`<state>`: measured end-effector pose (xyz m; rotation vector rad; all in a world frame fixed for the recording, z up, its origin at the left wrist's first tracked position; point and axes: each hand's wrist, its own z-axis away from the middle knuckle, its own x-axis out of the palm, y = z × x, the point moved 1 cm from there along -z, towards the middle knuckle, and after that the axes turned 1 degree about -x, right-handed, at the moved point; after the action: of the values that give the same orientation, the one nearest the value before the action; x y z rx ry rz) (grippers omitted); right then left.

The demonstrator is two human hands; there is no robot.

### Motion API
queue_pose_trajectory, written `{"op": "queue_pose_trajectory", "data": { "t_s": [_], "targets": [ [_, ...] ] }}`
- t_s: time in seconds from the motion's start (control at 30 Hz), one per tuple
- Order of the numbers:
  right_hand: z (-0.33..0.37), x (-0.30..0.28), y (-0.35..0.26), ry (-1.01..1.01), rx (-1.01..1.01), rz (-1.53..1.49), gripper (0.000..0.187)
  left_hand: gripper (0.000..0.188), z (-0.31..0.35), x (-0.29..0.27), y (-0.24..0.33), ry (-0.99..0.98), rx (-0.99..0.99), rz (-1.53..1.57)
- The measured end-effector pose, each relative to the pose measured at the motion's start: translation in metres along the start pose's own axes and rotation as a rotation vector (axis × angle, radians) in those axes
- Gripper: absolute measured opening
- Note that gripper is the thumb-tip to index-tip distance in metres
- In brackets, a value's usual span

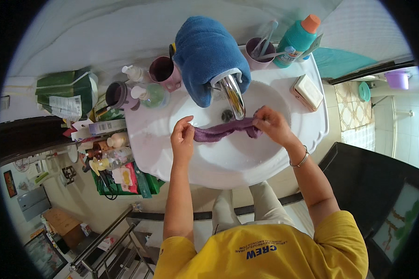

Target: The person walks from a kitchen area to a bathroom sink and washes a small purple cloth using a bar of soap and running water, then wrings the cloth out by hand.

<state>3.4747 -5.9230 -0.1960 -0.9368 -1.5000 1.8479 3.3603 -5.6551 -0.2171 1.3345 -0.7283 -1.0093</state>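
Observation:
A damp-looking purple cloth [219, 132] stretches in a loose, bunched strip across the white sink basin [251, 169]. At its left end, my left hand [182, 138] has its fingers curled and pinches the edge. My right hand [272, 124] grips the other end between thumb and fingers, and a short piece hangs below that grip. Just above the middle of the cloth is the chrome faucet [233, 97]. A blue towel [209, 53] is draped over the faucet's back part. The drain [226, 116] shows behind the cloth.
Left on the counter stand a purple mug [165, 74], pump bottles [151, 95] and a grey-purple cup [121, 95]. Behind on the right are a toothbrush cup [258, 53], a teal bottle [297, 41] and a soap box [307, 93]. Crowded bottles [111, 158] fill a green basket at left.

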Motion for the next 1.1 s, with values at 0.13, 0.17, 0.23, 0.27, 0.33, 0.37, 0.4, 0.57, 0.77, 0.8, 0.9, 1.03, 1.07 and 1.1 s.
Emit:
{"op": "queue_pose_trajectory", "data": {
  "t_s": [0.13,0.17,0.23,0.27,0.33,0.37,0.4,0.57,0.77,0.8,0.9,1.03,1.07,1.1],
  "targets": [
    [-0.015,-0.001,0.029,0.232,0.150,-0.377,0.011,0.027,-0.010,0.008,-0.006,0.225,-0.029,0.066],
    [-0.020,0.001,0.032,0.271,0.189,-0.287,0.012,0.030,-0.017,0.011,-0.020,0.252,-0.081,0.056],
    [-0.029,0.010,0.057,0.264,0.161,0.106,0.031,0.036,-0.028,0.020,-0.055,0.312,-0.177,0.033],
    [-0.032,0.016,0.068,0.281,0.135,0.335,0.037,0.047,-0.026,0.027,-0.074,0.235,-0.186,-0.248],
    [-0.029,0.027,0.104,0.181,0.169,0.701,0.056,0.058,-0.015,0.051,-0.100,0.178,-0.641,0.026],
    [-0.023,0.045,0.110,0.116,0.174,0.845,0.053,0.060,-0.005,0.061,-0.109,0.253,-0.711,0.091],
    [-0.018,0.068,0.123,0.032,0.207,0.893,0.049,0.060,0.006,0.071,-0.125,0.304,-0.631,0.109],
    [-0.001,0.130,0.085,0.144,0.028,0.295,0.019,0.038,0.005,0.083,-0.119,0.043,-0.848,0.806],
    [0.031,0.145,0.001,0.227,-0.386,0.198,0.013,0.021,0.003,0.093,-0.129,-0.335,-0.780,1.503],
    [0.024,0.146,0.025,0.293,-0.370,0.196,0.013,0.017,0.001,0.099,-0.140,-0.334,-0.758,1.557],
    [-0.026,0.123,0.094,0.538,0.032,0.300,0.016,0.030,0.008,0.132,-0.090,0.163,-0.749,0.736],
    [-0.026,0.108,0.088,0.513,-0.155,0.408,0.022,0.020,0.000,0.126,-0.119,0.078,-0.922,0.792],
    [-0.011,0.120,0.072,0.470,-0.171,0.366,0.020,0.021,0.002,0.111,-0.162,-0.167,-0.734,1.083],
    [-0.002,0.135,0.065,0.460,-0.251,0.258,0.018,0.025,0.005,0.107,-0.169,-0.228,-0.710,1.179]
  ]
}}
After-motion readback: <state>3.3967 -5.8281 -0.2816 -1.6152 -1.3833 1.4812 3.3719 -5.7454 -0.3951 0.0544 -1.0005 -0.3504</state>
